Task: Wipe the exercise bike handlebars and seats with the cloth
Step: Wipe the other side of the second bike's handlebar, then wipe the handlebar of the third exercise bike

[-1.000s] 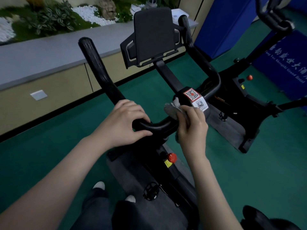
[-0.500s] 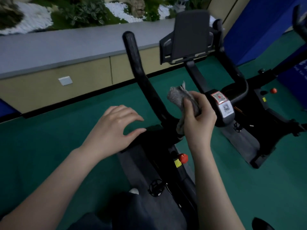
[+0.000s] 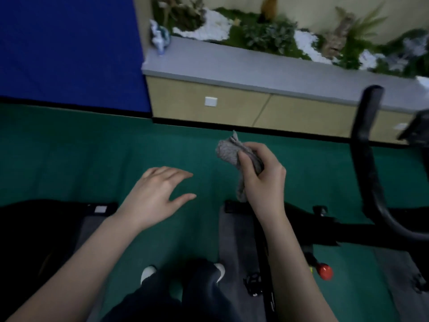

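Bunching inside the right grip, the cloth pokes above it.

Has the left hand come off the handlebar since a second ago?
Yes. The left hand has let go and now hangs open over the green floor, well to the left of the handlebar, touching nothing.

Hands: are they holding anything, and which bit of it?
The right hand grips the grey cloth around its middle; one bunched end sticks out above, the other hangs below. The left hand holds nothing.
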### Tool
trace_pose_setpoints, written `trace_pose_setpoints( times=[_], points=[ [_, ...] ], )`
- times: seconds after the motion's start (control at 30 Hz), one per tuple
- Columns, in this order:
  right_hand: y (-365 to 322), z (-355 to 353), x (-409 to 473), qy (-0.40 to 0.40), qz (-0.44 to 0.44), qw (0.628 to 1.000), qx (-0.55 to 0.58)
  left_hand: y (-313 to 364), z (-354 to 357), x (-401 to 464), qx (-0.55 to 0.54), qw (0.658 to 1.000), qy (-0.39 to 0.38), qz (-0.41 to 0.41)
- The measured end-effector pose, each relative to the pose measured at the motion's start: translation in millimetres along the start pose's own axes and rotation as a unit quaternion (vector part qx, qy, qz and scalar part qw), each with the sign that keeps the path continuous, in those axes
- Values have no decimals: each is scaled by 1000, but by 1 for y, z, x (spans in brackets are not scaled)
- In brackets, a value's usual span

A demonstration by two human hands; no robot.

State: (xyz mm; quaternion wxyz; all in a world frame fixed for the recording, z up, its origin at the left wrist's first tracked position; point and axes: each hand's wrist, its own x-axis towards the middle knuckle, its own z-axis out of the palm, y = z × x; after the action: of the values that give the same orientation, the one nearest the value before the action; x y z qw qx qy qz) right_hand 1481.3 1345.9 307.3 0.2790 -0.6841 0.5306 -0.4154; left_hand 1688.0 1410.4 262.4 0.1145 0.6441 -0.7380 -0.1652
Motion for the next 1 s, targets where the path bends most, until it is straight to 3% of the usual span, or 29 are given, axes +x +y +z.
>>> trace_pose_setpoints(
  times=[0.3,0.53,0.7,0.83,1.0],
  points=[
    [-81,145,-30,-151,-69,985,50,-107,-26,-126,30,983,54,-172],
    [-128,210,-50,-271,-123,952,71,-136,-30,-197,37,949,102,-296],
    [-147,253,-55,-379,-171,905,92,-133,-22,-235,37,900,147,-408],
    [-158,277,-60,-468,-200,855,101,-113,-14,-263,36,841,182,-508],
    [-169,296,-73,-518,-222,817,122,-87,-1,-285,40,784,190,-590]
  ],
)
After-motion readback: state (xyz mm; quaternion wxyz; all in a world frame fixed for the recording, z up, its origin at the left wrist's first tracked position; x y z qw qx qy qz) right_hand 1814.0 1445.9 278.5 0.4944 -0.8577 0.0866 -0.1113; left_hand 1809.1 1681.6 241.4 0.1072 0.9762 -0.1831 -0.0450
